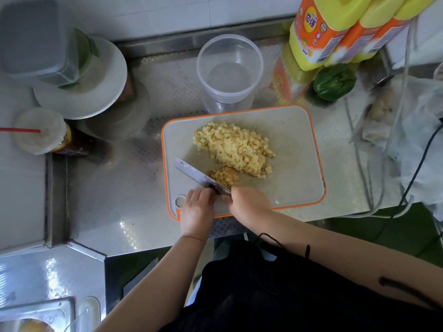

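Observation:
A grey cutting board with an orange rim [287, 130] lies on the steel counter. On it sits a large pile of small yellow diced cubes [235, 146], with a smaller heap [225, 177] just below it. A knife [194, 172] lies slanted across the board, its blade against the smaller heap. My right hand [249, 204] grips the knife's handle at the board's near edge. My left hand [197, 208] sits close beside it, fingertips at the blade's base near the dark handle. Whether those fingers pinch the blade or only touch it is unclear.
An empty clear plastic tub [229, 70] stands just behind the board. Yellow-and-orange bottles [321, 32] and a green pepper [334, 85] are at the back right, bags and cables [407, 130] at right. Stacked lidded containers [81, 77] and a cup with a red straw [40, 131] are at left.

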A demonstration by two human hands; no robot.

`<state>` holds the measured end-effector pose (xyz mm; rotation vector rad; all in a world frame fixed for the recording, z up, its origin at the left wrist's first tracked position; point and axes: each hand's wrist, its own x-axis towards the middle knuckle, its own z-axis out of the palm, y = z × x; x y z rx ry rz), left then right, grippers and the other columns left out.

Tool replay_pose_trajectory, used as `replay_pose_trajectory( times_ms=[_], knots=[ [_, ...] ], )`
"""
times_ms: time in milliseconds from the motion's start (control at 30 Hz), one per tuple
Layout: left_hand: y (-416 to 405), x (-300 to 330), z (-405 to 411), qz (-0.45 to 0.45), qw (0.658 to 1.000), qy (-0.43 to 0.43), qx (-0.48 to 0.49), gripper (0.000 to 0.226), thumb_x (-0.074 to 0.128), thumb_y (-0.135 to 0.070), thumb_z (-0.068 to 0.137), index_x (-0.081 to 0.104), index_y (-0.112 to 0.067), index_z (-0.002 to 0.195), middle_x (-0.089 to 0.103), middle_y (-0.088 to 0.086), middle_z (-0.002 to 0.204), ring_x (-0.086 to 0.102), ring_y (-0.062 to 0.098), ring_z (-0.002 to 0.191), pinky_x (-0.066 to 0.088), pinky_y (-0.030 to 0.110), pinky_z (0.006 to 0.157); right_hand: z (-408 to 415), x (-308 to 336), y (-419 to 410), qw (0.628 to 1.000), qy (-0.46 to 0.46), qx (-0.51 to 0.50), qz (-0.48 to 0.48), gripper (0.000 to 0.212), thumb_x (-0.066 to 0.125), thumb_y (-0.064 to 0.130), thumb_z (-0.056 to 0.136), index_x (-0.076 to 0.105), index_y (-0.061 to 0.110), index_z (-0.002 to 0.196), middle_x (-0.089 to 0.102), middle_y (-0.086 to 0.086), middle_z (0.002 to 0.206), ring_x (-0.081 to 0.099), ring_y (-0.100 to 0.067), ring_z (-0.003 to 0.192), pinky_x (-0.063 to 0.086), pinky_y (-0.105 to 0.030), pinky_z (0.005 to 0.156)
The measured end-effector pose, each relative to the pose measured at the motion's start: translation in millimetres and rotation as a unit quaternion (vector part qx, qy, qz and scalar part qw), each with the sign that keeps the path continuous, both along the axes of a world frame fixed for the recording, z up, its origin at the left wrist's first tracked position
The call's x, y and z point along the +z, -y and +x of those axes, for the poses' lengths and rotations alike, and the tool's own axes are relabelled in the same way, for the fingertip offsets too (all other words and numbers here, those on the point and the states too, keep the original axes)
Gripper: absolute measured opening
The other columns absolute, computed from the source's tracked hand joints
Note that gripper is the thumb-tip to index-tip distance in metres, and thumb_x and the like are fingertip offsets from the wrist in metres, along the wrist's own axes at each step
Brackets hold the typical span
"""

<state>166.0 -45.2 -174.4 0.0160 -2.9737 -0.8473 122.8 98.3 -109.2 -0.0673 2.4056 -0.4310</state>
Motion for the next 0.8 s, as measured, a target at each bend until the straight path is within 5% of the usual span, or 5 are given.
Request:
replay_pose_trajectory(
  times_ms=[100, 233, 467, 633, 800],
  knots=[
    [-3.0, 10.8, -8.2, 0.046, 0.995, 0.065, 0.065, 0.004, 0.066, -0.01, 0.09, 0.069, -0.009, 0.089, 0.068, 0.007, 0.082, 0.06, 0.032, 0.083, 0.039, 0.032, 0.066, -4.2, 9.2, -5.9, 0.998, 0.019, -0.058, -0.026, 0.028, 0.046, 0.037, 0.097, 0.057, 0.011, 0.095, 0.059, -0.008, 0.087, 0.058, -0.028, 0.085, 0.037, -0.031, 0.064],
    [-16.8, 27.0, -24.5, 0.104, 0.981, 0.116, 0.113, 0.013, 0.063, -0.008, 0.093, 0.072, -0.009, 0.103, 0.071, 0.007, 0.099, 0.062, 0.03, 0.097, 0.038, 0.031, 0.072, -15.8, 31.7, -31.1, 0.988, 0.013, -0.141, -0.063, 0.043, 0.048, 0.045, 0.094, 0.035, 0.017, 0.063, 0.038, -0.001, 0.061, 0.037, -0.02, 0.056, 0.025, -0.03, 0.05],
    [-15.3, 49.6, -37.4, -0.068, 0.987, -0.077, -0.124, 0.058, 0.055, -0.01, 0.085, 0.046, -0.011, 0.142, 0.049, 0.009, 0.141, 0.046, 0.031, 0.129, 0.039, 0.041, 0.107, -25.2, 49.4, -57.1, 0.956, 0.037, -0.247, -0.152, 0.048, 0.055, 0.041, 0.09, 0.031, 0.015, 0.058, 0.031, 0.0, 0.051, 0.031, -0.019, 0.048, 0.024, -0.027, 0.048],
    [-21.1, 52.2, -49.7, -0.188, 0.952, -0.011, -0.241, 0.097, 0.071, -0.014, 0.076, 0.016, -0.015, 0.156, 0.026, 0.001, 0.161, 0.03, 0.028, 0.146, 0.021, 0.043, 0.117, -22.7, 60.6, -54.4, 0.924, 0.052, -0.314, -0.211, 0.041, 0.055, 0.033, 0.089, 0.04, 0.017, 0.054, 0.04, 0.0, 0.047, 0.039, -0.017, 0.042, 0.032, -0.024, 0.047],
    [-16.2, 48.2, -54.4, -0.218, 0.945, -0.002, -0.244, 0.092, 0.079, -0.021, 0.073, 0.029, -0.012, 0.149, 0.035, 0.002, 0.157, 0.03, 0.024, 0.144, 0.024, 0.043, 0.113, -24.1, 70.2, -66.5, 0.854, 0.087, -0.411, -0.307, 0.038, 0.056, 0.034, 0.093, 0.046, 0.007, 0.068, 0.042, -0.008, 0.051, 0.036, -0.017, 0.034, 0.03, -0.021, 0.036]
  ],
)
